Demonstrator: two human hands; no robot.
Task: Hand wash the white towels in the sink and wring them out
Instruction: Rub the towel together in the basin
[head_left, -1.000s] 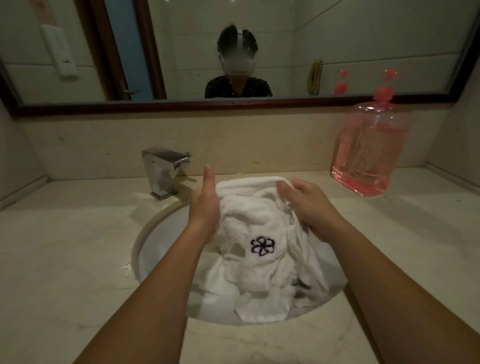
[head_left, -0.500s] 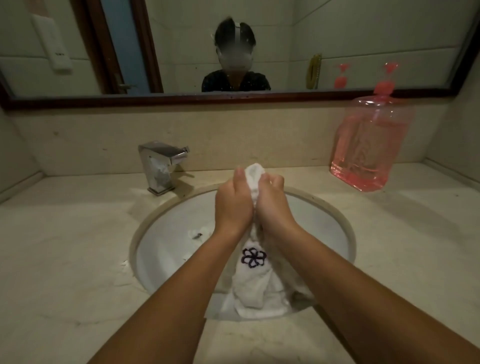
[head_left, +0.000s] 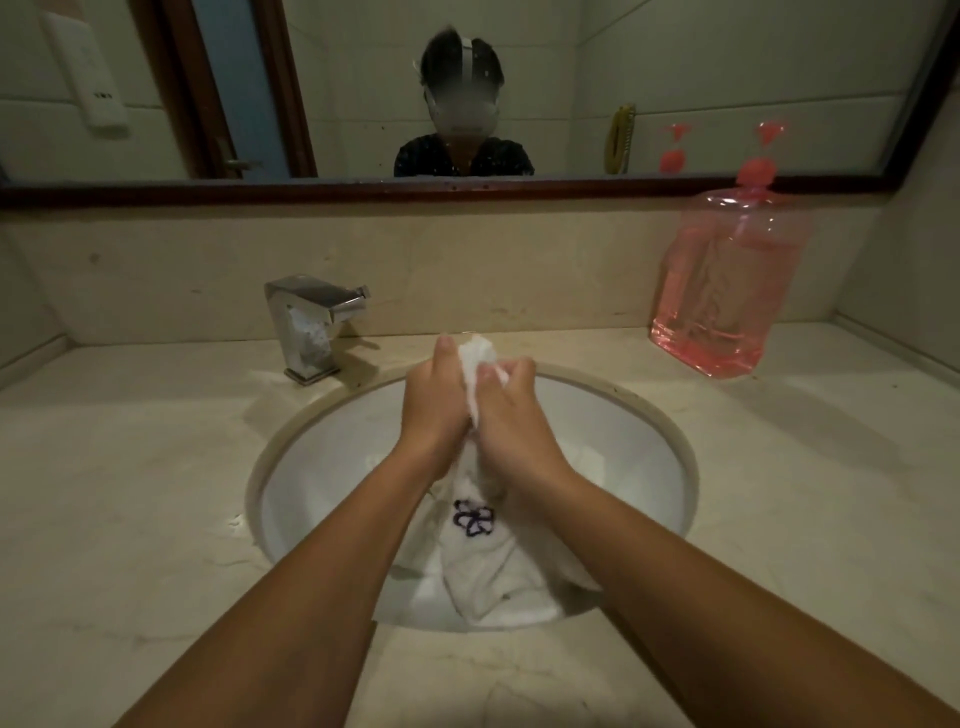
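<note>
The white towel (head_left: 475, 540) hangs bunched into a rope over the middle of the sink (head_left: 644, 452), and its long axis runs roughly vertical in the view: a small crumpled tuft pokes out above the two hands, while the rest falls below them, past an embroidered purple flower (head_left: 472, 518), into the near part of the bowl where its tail lies folded. The left hand (head_left: 434, 410) and the right hand (head_left: 511, 415) press against each other at the same height on the upper end of that rope, palms facing in, the fingers of both clenched around the cloth so that only a thin strip of white shows between them. Neither hand is nearer to the towel; both already have it. Since the grips sit side by side on one short stretch, a wringing twist would, by judgement, have to turn about that vertical axis, the hands rotating opposite ways, and the long lower part would stay unsqueezed until the grip moves down. The faucet (head_left: 311, 327) stands at the back left of the surface (head_left: 130, 493), with no water visibly running, and a pink soap bottle (head_left: 727, 280) stands well apart at the back right.
</note>
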